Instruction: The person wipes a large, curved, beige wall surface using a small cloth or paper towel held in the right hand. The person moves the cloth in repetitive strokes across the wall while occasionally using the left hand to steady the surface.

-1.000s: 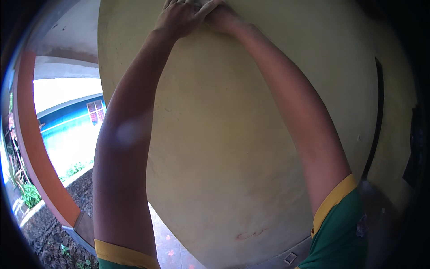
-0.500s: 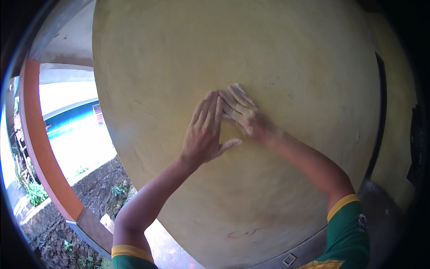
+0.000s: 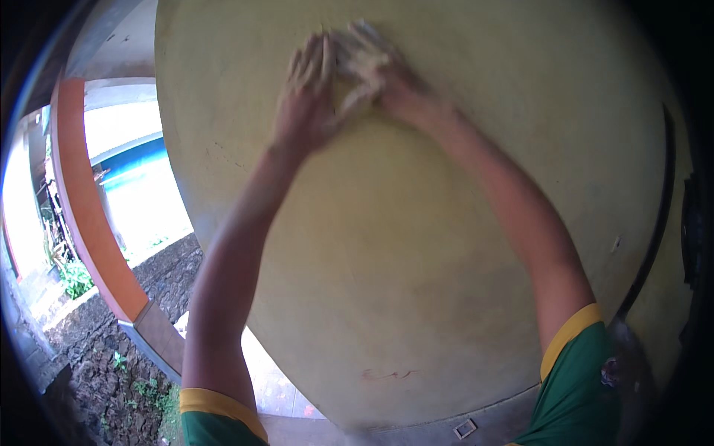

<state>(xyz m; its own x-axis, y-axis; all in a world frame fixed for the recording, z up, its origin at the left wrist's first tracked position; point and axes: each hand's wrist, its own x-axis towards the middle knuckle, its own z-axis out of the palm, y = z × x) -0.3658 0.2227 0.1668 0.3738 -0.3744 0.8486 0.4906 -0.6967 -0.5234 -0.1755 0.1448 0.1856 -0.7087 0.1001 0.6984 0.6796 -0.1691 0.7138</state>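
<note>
Both my arms reach up a yellowish plastered wall (image 3: 401, 245), hands high on it and partly blurred by motion. My left hand (image 3: 309, 93) lies flat with its fingers pointing up and nothing visible in it. Its fingertips meet those of my right hand (image 3: 372, 70), which slants up to the left. Under the right hand's fingers a thin pale sheet (image 3: 366, 31) shows at the edge, pressed to the wall. Most of that sheet is hidden, and its kind is unclear. Whitish dust coats the fingers.
An orange pillar (image 3: 93, 215) stands at the left, with a rough stone wall (image 3: 97, 372) and plants beyond it. A dark strip (image 3: 658, 215) runs down the wall's right side. Low on the wall are a reddish scrawl (image 3: 390, 374) and a small framed square (image 3: 465, 429).
Both hands have slid up the wall together and slightly left, with the arms stretched further. The pale sheet has moved along under my right hand. The view has shifted a little.
</note>
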